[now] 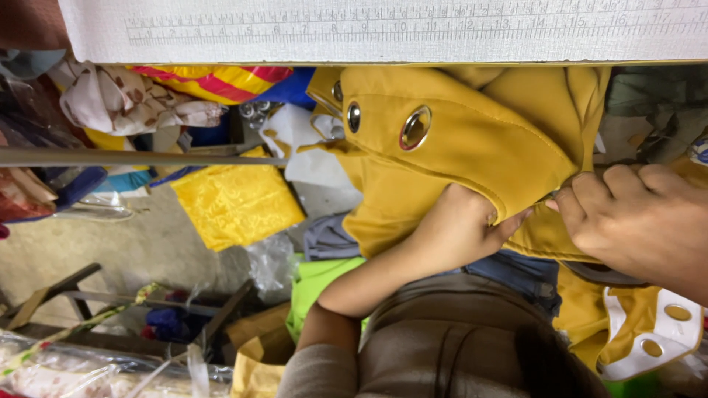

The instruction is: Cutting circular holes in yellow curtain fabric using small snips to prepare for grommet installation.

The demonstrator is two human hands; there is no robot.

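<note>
In the head view, the left hand is pinching the curtain hem, and the right hand is clenching the same fold just beside it. Curtain and eyelets are lying above both grips, under the ruler.

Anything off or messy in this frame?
Nothing looks damaged. The left hand and right hand pinch the edge of the mustard eyelet curtain fabric, which lies bunched and folded. Behind it, a yellow satin cloth and clear plastic wrap lie loose in a cluttered pile.
</note>
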